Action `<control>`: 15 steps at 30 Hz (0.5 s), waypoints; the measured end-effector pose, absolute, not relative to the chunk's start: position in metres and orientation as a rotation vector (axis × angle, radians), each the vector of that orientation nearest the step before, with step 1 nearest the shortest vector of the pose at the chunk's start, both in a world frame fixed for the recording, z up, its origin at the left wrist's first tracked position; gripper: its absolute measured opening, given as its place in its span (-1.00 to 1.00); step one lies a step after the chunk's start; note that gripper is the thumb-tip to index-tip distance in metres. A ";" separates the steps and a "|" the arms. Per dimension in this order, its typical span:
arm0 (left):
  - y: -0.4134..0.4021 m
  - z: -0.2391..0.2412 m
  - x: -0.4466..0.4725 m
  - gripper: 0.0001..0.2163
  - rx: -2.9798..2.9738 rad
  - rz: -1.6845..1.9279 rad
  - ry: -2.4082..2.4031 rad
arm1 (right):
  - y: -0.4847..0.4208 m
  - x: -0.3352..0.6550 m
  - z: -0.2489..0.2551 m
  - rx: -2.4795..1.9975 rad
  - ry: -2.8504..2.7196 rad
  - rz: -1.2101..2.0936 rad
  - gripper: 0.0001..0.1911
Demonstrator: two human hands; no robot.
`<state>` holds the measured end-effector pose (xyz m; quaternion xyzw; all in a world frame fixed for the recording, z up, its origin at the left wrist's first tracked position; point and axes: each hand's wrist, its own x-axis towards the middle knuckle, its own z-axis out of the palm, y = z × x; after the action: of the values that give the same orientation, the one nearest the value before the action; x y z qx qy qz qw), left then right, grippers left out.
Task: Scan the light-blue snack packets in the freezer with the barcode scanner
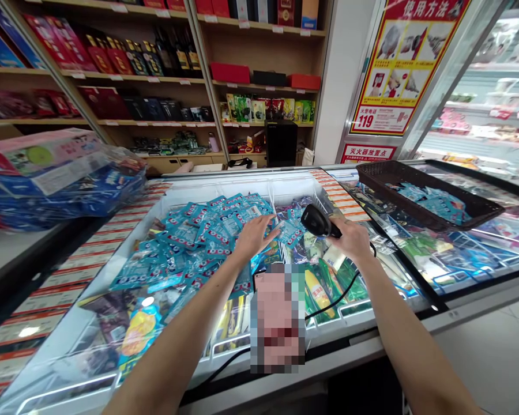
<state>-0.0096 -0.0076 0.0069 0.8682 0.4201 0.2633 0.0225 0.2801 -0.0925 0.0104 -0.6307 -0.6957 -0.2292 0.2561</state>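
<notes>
My right hand (351, 237) is closed around the handle of a black handheld barcode scanner (315, 220), whose head points left. A black cable (345, 294) hangs below that hand. My left hand (254, 237) is open, fingers stretched to the right and thumb apart, above a heap of small blue snack packets (218, 227). Just right of its fingertips lies another blue packet (290, 231), below the scanner head; I cannot tell whether the fingers touch it. The heap rests on the glass top of a chest freezer (294, 180). A pixelated phone-like shape (277, 317) shows between my forearms.
A dark brown basket (372, 173) with more blue packets stands at the right. Plastic-wrapped boxes (47, 173) are stacked at the left edge. Frozen packages (318, 288) show in the freezer. Shelves (263, 83) of bottles and boxes stand behind; a fire-safety poster (409, 63) hangs at right.
</notes>
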 end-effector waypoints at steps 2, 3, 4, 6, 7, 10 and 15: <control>-0.012 0.009 -0.007 -0.57 2.719 0.785 1.341 | -0.093 0.280 0.010 -1.699 -1.876 -0.623 -0.61; -0.014 0.010 -0.006 -0.54 2.736 0.755 1.366 | -0.093 0.280 0.010 -1.699 -1.869 -0.624 -0.61; -0.016 0.011 -0.004 -0.50 2.757 0.723 1.386 | -0.093 0.280 0.010 -1.702 -1.863 -0.625 -0.61; -0.019 0.013 -0.002 -0.40 2.824 0.660 1.397 | -0.093 0.280 0.009 -1.722 -1.862 -0.626 -0.61; -0.020 0.013 -0.002 -0.36 2.862 0.638 1.390 | -0.093 0.280 0.009 -1.736 -1.865 -0.623 -0.61; -0.022 0.014 -0.002 -0.38 2.961 0.614 1.313 | -0.093 0.282 0.007 -1.762 -1.869 -0.610 -0.58; -0.023 0.017 -0.005 -0.58 3.051 0.638 1.128 | -0.095 0.284 0.007 -1.762 -1.853 -0.617 -0.60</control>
<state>-0.0047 -0.0231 0.0165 0.9170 0.3391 0.1916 -0.0866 0.2836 -0.0952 0.0072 -0.6480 -0.6817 -0.2271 0.2528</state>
